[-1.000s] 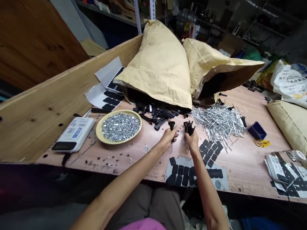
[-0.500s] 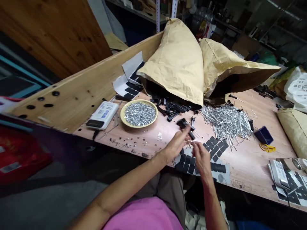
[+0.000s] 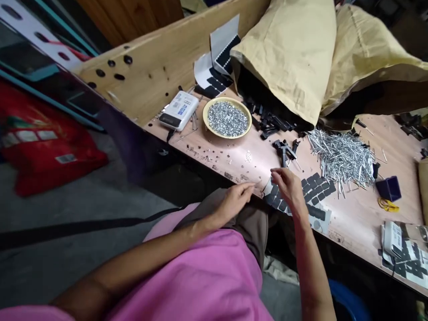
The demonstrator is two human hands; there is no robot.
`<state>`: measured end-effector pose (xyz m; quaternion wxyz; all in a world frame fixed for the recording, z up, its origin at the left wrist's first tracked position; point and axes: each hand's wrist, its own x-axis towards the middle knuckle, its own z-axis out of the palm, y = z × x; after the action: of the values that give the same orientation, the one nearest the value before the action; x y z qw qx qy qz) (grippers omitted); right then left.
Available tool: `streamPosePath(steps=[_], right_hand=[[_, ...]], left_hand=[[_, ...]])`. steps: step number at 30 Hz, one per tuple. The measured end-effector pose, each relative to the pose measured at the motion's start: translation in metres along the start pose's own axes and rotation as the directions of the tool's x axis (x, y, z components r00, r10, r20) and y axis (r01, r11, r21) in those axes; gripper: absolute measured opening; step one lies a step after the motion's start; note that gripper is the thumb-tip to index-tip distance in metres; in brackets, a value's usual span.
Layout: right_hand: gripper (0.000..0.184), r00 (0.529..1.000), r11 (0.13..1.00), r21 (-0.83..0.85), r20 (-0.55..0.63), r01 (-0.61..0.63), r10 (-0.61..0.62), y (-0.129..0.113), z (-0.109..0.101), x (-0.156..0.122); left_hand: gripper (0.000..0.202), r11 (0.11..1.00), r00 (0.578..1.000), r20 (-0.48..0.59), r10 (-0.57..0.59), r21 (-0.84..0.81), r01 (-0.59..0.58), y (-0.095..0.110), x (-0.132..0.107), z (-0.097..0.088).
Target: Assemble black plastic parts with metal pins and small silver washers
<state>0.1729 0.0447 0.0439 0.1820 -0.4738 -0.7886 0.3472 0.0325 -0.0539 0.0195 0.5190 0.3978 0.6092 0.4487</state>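
We are curling our left hand (image 3: pixel 236 200) beside the table's (image 3: pixel 361 214) near edge and our right hand (image 3: pixel 288 186) above the pad sheet (image 3: pixel 323 224), fingers bent in, though we cannot tell whether they are pinching anything. Black parts (image 3: pixel 283 150) are lying just beyond the right hand; we are judging them light and stiff, best held by their thick bodies.

One head-worn camera looks forward and steeply down, past the wearer's pink top (image 3: pixel 200 276) at six o'clock. The tabletop (image 3: pixel 354 218) slants near it, toward three o'clock.
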Motion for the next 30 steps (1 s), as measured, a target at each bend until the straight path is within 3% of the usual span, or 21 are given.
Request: streamPosePath(steps=[3, 7, 14, 21, 24, 27, 30], right_hand=[[0.027, 0.995, 0.994, -0.106, -0.091, -0.039, 0.03, 0.009, 0.042, 0.028], [0.03, 0.987, 0.95, -0.291, -0.142, -0.11, 0.071, 0.01, 0.079, 0.04], [0.027, 0.986, 0.901, -0.409, -0.129, -0.146, 0.101, 0.011, 0.086, 0.042], [0.02, 0.988, 0.877, -0.453, -0.081, -0.157, 0.135, 0.005, 0.086, 0.05], [0.014, 0.979, 0.931, -0.319, -0.149, -0.178, 0.136, 0.007, 0.083, 0.053], [0.007, 0.956, 0.985, 0.038, -0.24, -0.167, 0.171, 0.007, 0.076, 0.051], [0.013, 0.926, 0.898, 0.422, -0.279, -0.121, 0.256, 0.0, 0.065, 0.037]], left_hand=[[0.028, 0.925, 0.965, 0.038, -0.258, -0.278, 0.258, -0.006, 0.002, -0.016], [0.037, 0.851, 0.938, 0.033, -0.344, -0.411, 0.326, -0.012, 0.008, -0.027], [0.037, 0.854, 0.963, 0.02, -0.27, -0.456, 0.25, -0.016, 0.026, -0.037], [0.035, 0.851, 0.947, -0.007, -0.32, -0.442, 0.284, -0.024, 0.035, -0.039], [0.041, 0.829, 0.93, 0.021, -0.367, -0.447, 0.336, -0.025, 0.038, -0.038], [0.049, 0.796, 0.924, 0.077, -0.376, -0.483, 0.364, -0.02, 0.039, -0.037], [0.053, 0.772, 0.922, 0.167, -0.351, -0.506, 0.385, -0.01, 0.037, -0.033]])
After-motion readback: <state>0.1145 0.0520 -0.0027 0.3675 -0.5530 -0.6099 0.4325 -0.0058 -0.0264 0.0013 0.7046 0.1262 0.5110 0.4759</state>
